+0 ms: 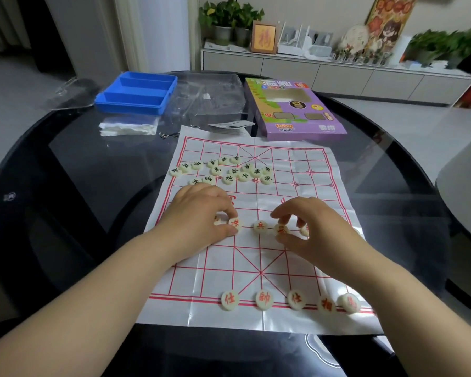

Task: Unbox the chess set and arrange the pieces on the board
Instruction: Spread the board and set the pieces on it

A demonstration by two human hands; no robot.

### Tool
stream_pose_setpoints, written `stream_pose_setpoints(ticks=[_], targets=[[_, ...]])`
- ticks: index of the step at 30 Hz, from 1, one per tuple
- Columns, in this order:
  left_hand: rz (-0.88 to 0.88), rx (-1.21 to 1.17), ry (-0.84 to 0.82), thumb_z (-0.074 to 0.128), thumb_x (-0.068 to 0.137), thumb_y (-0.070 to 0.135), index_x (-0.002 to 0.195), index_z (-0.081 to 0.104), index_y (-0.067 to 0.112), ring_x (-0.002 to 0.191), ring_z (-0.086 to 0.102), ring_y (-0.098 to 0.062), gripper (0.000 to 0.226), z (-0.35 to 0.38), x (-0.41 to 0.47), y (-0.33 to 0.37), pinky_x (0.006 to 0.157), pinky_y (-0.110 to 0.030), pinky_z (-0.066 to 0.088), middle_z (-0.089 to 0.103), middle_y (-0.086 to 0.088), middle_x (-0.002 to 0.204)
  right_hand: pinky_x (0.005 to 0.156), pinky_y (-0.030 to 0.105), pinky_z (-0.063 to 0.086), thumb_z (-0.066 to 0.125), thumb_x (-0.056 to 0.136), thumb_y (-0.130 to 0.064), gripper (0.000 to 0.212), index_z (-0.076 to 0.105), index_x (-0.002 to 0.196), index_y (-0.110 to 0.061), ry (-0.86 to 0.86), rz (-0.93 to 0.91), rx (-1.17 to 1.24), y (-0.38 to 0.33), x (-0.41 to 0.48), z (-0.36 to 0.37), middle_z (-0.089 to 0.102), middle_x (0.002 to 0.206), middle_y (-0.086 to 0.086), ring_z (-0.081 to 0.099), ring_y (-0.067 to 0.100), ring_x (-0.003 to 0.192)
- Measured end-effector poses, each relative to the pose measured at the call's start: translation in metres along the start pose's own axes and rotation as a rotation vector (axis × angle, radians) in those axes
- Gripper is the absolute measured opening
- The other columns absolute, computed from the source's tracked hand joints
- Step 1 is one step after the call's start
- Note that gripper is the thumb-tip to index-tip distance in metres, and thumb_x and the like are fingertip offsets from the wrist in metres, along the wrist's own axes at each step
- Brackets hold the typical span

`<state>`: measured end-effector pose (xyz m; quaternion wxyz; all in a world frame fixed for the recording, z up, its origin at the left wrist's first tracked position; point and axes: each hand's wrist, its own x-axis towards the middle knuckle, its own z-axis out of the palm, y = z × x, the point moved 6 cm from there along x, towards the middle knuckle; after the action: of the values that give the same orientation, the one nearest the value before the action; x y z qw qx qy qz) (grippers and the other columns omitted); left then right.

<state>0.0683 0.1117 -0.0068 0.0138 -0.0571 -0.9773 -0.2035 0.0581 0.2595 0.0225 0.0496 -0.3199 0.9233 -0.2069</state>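
Two red soldiers (pixel 235 223) get lined up across the board (pixel 229 278): left hand (pixel 201 213) pinches one, right hand (pixel 318 227) pinches another. Next job, I think: sort the black pieces (pixel 229 171) heaped by its far edge.

Right hand (pixel 317 231) half-hides a piece (pixel 304 230) (marking unreadable)
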Motion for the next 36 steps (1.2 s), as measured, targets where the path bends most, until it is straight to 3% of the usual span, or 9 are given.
stream_pose_setpoints(ticks=[8, 15, 19, 22, 26, 31, 36], targets=[[-0.044, -0.063, -0.028, 0.06, 0.082, 0.036, 0.113, 0.059, 0.028, 0.116, 0.039, -0.006, 0.031, -0.003, -0.008, -0.009, 0.094, -0.02, 0.028, 0.05, 0.015, 0.124, 0.066, 0.004, 0.03, 0.055, 0.087, -0.022, 0.03, 0.052, 0.117, -0.028, -0.02, 0.022, -0.022, 0.006, -0.003, 0.004, 0.041, 0.095, -0.021, 0.036, -0.003, 0.077], [-0.036, 0.03, -0.027, 0.057, 0.083, 0.039, 0.115, 0.058, 0.03, 0.101, 0.039, -0.001, 0.033, -0.014, -0.02, -0.018, 0.091, -0.017, 0.025, 0.052, 0.018, 0.109, 0.074, 0.012, 0.03, 0.055, 0.088, -0.023, 0.03, 0.053, 0.117, -0.028, -0.03, 0.017, -0.025, 0.006, -0.005, 0.004, 0.042, 0.096, -0.019, 0.036, 0.001, 0.087], [-0.08, -0.015, -0.042, 0.059, 0.079, 0.041, 0.109, 0.059, 0.033, 0.098, 0.04, 0.002, 0.031, -0.016, -0.036, -0.029, 0.093, -0.017, 0.028, 0.041, 0.031, 0.088, 0.065, 0.007, 0.03, 0.056, 0.087, -0.023, 0.029, 0.053, 0.116, -0.028, -0.036, 0.008, -0.021, 0.006, -0.004, 0.007, 0.041, 0.094, -0.02, 0.036, -0.002, 0.079], [-0.103, -0.061, -0.03, 0.061, 0.078, 0.04, 0.106, 0.059, 0.034, 0.098, 0.043, 0.002, 0.029, -0.016, -0.043, -0.032, 0.09, -0.017, 0.031, 0.044, 0.03, 0.089, 0.066, 0.002, 0.029, 0.056, 0.087, -0.023, 0.029, 0.054, 0.116, -0.027, -0.031, -0.006, -0.011, 0.005, -0.003, 0.008, 0.041, 0.092, -0.021, 0.034, -0.011, 0.073], [-0.114, -0.082, 0.031, 0.062, 0.079, 0.037, 0.106, 0.061, 0.031, 0.097, 0.041, -0.001, 0.028, -0.017, -0.036, -0.029, 0.095, -0.021, 0.03, 0.043, 0.029, 0.087, 0.067, 0.003, 0.03, 0.055, 0.088, -0.023, 0.028, 0.054, 0.116, -0.027, -0.03, -0.019, -0.015, 0.001, -0.002, 0.008, 0.043, 0.094, -0.019, 0.035, -0.003, 0.075], [-0.121, -0.058, 0.045, 0.061, 0.081, 0.035, 0.109, 0.061, 0.028, 0.101, 0.037, -0.001, 0.029, -0.018, -0.021, -0.026, 0.091, -0.02, 0.027, 0.05, 0.017, 0.104, 0.068, 0.003, 0.03, 0.056, 0.087, -0.024, 0.031, 0.053, 0.117, -0.028, -0.035, -0.015, 0.0, -0.002, -0.001, 0.009, 0.043, 0.094, -0.019, 0.036, -0.006, 0.074], [-0.152, -0.09, -0.021, 0.061, 0.082, 0.035, 0.119, 0.055, 0.03, 0.122, 0.034, -0.005, 0.038, -0.014, -0.021, -0.029, 0.1, -0.024, 0.027, 0.046, 0.014, 0.128, 0.066, 0.003, 0.031, 0.057, 0.086, -0.027, 0.03, 0.053, 0.115, -0.03, -0.044, -0.037, 0.019, -0.012, -0.002, 0.015, 0.04, 0.086, -0.025, 0.038, -0.007, 0.075]])
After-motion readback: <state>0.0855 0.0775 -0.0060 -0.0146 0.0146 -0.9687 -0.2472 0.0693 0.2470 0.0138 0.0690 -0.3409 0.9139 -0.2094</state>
